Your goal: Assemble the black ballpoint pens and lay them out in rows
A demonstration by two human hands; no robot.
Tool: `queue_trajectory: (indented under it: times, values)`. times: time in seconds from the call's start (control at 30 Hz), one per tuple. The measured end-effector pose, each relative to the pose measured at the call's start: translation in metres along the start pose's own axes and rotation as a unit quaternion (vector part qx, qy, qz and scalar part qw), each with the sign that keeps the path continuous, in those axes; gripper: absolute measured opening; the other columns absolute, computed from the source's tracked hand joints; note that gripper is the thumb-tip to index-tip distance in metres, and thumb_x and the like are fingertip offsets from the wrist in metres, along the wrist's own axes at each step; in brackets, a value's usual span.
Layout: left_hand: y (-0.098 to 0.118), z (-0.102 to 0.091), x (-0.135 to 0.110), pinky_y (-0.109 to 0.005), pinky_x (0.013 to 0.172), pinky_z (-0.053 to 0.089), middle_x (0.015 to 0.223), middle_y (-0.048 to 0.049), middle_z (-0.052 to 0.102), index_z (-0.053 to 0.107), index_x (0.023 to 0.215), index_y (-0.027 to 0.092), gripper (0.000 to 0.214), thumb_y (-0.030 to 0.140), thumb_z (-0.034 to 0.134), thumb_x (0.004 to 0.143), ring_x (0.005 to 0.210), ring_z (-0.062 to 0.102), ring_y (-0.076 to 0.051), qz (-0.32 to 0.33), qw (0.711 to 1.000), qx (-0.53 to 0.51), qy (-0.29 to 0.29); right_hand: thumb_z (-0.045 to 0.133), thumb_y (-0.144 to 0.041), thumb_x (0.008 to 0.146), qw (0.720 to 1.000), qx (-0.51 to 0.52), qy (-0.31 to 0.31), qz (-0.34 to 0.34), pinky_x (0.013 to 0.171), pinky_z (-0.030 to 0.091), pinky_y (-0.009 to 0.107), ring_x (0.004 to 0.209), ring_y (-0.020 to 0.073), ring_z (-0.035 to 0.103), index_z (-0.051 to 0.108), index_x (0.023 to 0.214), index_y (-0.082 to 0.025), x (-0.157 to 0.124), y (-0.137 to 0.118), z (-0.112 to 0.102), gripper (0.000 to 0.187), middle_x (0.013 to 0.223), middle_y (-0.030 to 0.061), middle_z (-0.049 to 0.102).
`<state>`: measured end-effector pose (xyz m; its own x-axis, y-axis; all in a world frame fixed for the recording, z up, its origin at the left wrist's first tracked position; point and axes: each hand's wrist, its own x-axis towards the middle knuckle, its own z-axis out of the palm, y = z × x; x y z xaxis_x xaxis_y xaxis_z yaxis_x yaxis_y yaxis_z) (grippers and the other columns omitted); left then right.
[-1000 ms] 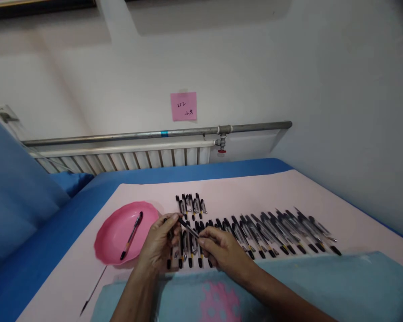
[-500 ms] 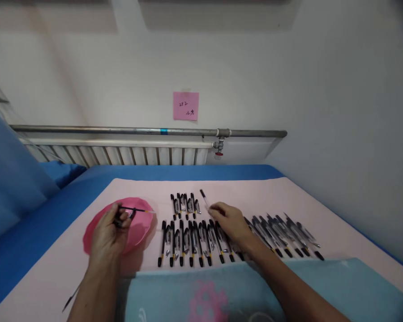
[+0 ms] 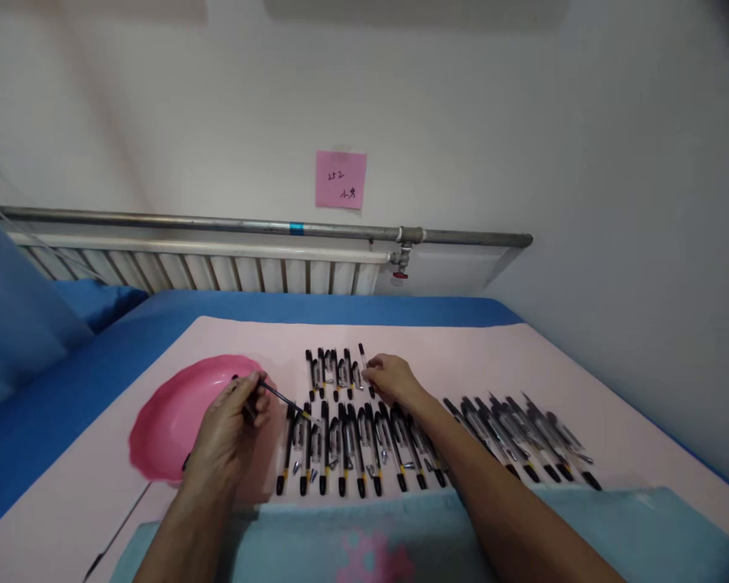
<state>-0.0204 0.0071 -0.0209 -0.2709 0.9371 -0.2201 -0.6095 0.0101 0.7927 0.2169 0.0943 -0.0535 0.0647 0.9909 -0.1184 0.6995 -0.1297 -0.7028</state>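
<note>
My left hand (image 3: pixel 234 417) is closed beside the pink bowl, pinching a slim dark pen refill (image 3: pixel 283 397) with a yellow band and a pale end, which slants over the front row. Something dark also sits in the palm; I cannot make out what. My right hand (image 3: pixel 392 379) has its fingertips on a clear pen (image 3: pixel 362 354) with black ends, at the right end of the short back row of pens (image 3: pixel 323 374). Below lies a longer front row of pens (image 3: pixel 342 449), with caps and small silver tips among them; my right forearm hides part of it.
The pink bowl (image 3: pixel 158 405) stands at the left. More pens and parts (image 3: pixel 522 433) lie fanned out at the right. A thin refill-like stick (image 3: pixel 118 530) rests at the front left. A light-blue cloth (image 3: pixel 292 538) covers the near edge; a radiator (image 3: pixel 219 271) runs along the wall.
My left hand has moved right, off the bowl, carrying the refill toward the front row. My right hand has shifted slightly left with the pen, which now lies alongside the back row.
</note>
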Motion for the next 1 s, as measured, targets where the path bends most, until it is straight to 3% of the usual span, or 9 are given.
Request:
queue_trajectory:
  times: [0.2,0.5,0.6,0.7,0.77,0.87,1.0]
  values:
    - [-0.007,0.006,-0.005,-0.015,0.035,0.030,0.062,-0.0016,0.053,0.061,0.074,0.010,0.019,0.021,0.070,0.062,0.048,0.044,-0.006,-0.025,0.999,0.032,-0.016,0.048,-0.020,0.072,0.999,0.022,-0.026,-0.002,0.041,0.033,0.018,0.039,0.0088,0.047,0.064,0.076,-0.013,0.000,0.003,0.001,0.018,0.049,-0.0002,0.056]
    - [-0.018,0.024,-0.019,-0.015,0.036,0.029,0.060,-0.0011,0.053,0.061,0.074,0.009,0.022,0.023,0.071,0.060,0.048,0.045,-0.006,-0.082,0.994,0.070,-0.035,0.044,-0.018,0.075,0.997,0.067,-0.029,-0.020,0.043,0.036,0.017,0.047,0.0079,0.049,0.061,0.078,-0.014,-0.013,-0.005,-0.011,0.017,0.062,0.0015,0.060]
    - [-0.022,0.024,-0.020,-0.015,0.037,0.029,0.061,-0.0008,0.054,0.061,0.074,0.010,0.022,0.024,0.071,0.060,0.048,0.046,-0.006,-0.082,0.992,0.081,-0.043,0.047,-0.023,0.076,0.982,0.111,-0.133,-0.070,0.043,0.036,0.016,0.050,0.0080,0.050,0.061,0.078,-0.015,-0.035,-0.023,-0.019,0.017,0.065,0.0009,0.060]
    - [-0.025,0.023,-0.019,-0.015,0.038,0.030,0.060,-0.0006,0.054,0.061,0.075,0.011,0.024,0.027,0.071,0.061,0.047,0.045,-0.006,-0.075,0.991,0.095,-0.049,0.053,-0.029,0.075,0.938,0.132,-0.288,-0.144,0.045,0.036,0.017,0.051,0.0073,0.049,0.064,0.079,-0.016,-0.062,-0.044,-0.024,0.018,0.066,-0.0013,0.059]
    - [-0.026,0.022,-0.019,-0.015,0.038,0.031,0.059,-0.0004,0.054,0.061,0.075,0.011,0.025,0.029,0.071,0.061,0.046,0.045,-0.006,-0.067,0.991,0.102,-0.052,0.056,-0.027,0.073,0.922,0.121,-0.324,-0.175,0.049,0.037,0.018,0.052,0.0073,0.049,0.065,0.080,-0.017,-0.076,-0.055,-0.023,0.016,0.061,-0.0033,0.057]
    - [-0.026,0.023,-0.020,-0.015,0.038,0.031,0.057,-0.0003,0.054,0.061,0.075,0.011,0.026,0.030,0.071,0.060,0.046,0.046,-0.006,-0.060,0.991,0.109,-0.053,0.057,-0.017,0.069,0.930,0.091,-0.296,-0.199,0.054,0.038,0.018,0.058,0.0080,0.050,0.066,0.077,-0.017,-0.084,-0.062,-0.020,0.012,0.060,-0.0036,0.057]
    - [-0.023,0.026,-0.021,-0.015,0.039,0.032,0.064,-0.0016,0.056,0.063,0.083,0.011,0.028,0.028,0.070,0.062,0.049,0.047,-0.006,-0.069,0.991,0.102,-0.049,0.056,-0.019,0.069,0.951,0.091,-0.233,-0.180,0.056,0.039,0.019,0.060,0.0087,0.052,0.067,0.078,-0.016,-0.069,-0.052,-0.018,0.014,0.066,-0.0017,0.061]
